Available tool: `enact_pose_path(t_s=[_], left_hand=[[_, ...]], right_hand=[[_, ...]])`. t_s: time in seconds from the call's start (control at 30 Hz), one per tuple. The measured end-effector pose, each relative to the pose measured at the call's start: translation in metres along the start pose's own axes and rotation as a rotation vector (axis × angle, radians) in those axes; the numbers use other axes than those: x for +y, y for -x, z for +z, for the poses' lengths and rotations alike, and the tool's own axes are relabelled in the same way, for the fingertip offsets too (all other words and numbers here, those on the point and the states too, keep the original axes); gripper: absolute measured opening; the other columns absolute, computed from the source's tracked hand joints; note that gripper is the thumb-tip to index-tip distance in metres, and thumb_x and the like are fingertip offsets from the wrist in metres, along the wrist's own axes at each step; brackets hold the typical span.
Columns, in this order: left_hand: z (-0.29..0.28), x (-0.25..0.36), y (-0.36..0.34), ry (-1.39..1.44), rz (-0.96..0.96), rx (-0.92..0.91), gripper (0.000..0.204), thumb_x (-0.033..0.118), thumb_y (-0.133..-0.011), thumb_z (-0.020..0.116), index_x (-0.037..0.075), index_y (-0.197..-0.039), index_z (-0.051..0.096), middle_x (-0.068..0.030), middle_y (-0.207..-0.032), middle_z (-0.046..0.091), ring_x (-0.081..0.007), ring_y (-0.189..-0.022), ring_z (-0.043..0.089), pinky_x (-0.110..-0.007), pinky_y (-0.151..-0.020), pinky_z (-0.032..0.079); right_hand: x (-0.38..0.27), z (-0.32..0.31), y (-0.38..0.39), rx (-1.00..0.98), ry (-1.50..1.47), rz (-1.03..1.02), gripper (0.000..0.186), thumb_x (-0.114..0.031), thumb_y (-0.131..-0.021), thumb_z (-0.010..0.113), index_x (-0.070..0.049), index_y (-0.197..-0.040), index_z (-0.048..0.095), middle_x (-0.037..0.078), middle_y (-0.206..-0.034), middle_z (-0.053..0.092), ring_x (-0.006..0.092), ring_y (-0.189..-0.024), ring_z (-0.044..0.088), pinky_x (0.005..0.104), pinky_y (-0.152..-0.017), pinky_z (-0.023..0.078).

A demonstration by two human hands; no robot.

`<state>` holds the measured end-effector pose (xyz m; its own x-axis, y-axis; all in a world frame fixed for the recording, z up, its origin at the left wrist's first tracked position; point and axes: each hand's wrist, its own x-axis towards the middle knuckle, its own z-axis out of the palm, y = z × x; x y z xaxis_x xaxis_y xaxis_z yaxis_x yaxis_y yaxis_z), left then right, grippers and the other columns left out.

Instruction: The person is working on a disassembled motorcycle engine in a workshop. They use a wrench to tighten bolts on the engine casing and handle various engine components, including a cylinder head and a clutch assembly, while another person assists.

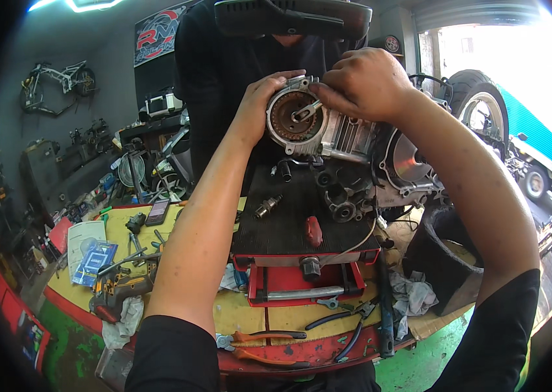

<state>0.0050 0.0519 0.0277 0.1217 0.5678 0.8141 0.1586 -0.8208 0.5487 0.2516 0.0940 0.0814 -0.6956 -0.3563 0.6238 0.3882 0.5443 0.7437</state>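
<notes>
A small motorcycle engine (347,138) lies with its finned cylinder pointing left above a black stand. In its round opening sits a toothed timing sprocket (280,121). My left hand (264,103) is closed round the left rim of the cylinder head, steadying it. My right hand (368,81) is closed on a shiny wrench (306,112), whose end sits over the middle of the sprocket. The rest of the wrench is hidden in my fingers. On the stand below lie a spark plug (267,206) and a red-handled object (314,231).
A person in dark clothing (210,85) stands opposite, close behind the engine. Orange-handled pliers (263,336) and blue-handled pliers (347,320) lie along the near edge. A cordless power tool (119,291) and a phone (157,212) rest at left. At right stands a dark round container (439,255).
</notes>
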Motion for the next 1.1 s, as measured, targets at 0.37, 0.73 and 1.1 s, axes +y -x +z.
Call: enact_pose_path(t_s=[0.37,0.73,1.1], left_hand=[[0.001,0.000,0.001,0.010,-0.012,0.021,0.051,0.026,-0.100,0.042,-0.006,-0.136,0.061,-0.0134,-0.122,0.071,-0.0182,-0.109,0.070,-0.031,-0.099,0.054],[0.001,0.001,0.000,-0.006,-0.003,0.020,0.052,0.025,-0.099,0.042,-0.006,-0.136,0.061,-0.0133,-0.121,0.072,-0.0177,-0.107,0.070,-0.031,-0.098,0.054],[0.000,0.000,0.000,0.012,-0.004,0.017,0.051,0.025,-0.100,0.042,-0.006,-0.135,0.061,-0.0126,-0.118,0.072,-0.0168,-0.104,0.071,-0.030,-0.096,0.055]], right_hand=[[0.010,0.013,-0.002,0.088,0.051,-0.124,0.048,-0.039,-0.096,0.058,-0.013,-0.057,0.065,0.008,-0.055,0.062,0.0297,-0.055,0.065,0.0430,-0.051,0.052],[0.017,0.015,-0.008,0.137,0.000,-0.191,0.044,-0.040,-0.093,0.060,-0.013,-0.058,0.067,0.006,-0.059,0.065,0.0293,-0.055,0.066,0.0424,-0.049,0.052],[0.021,0.016,-0.012,0.153,0.025,-0.233,0.045,-0.039,-0.093,0.060,-0.014,-0.056,0.065,0.005,-0.057,0.064,0.0293,-0.053,0.065,0.0421,-0.047,0.050]])
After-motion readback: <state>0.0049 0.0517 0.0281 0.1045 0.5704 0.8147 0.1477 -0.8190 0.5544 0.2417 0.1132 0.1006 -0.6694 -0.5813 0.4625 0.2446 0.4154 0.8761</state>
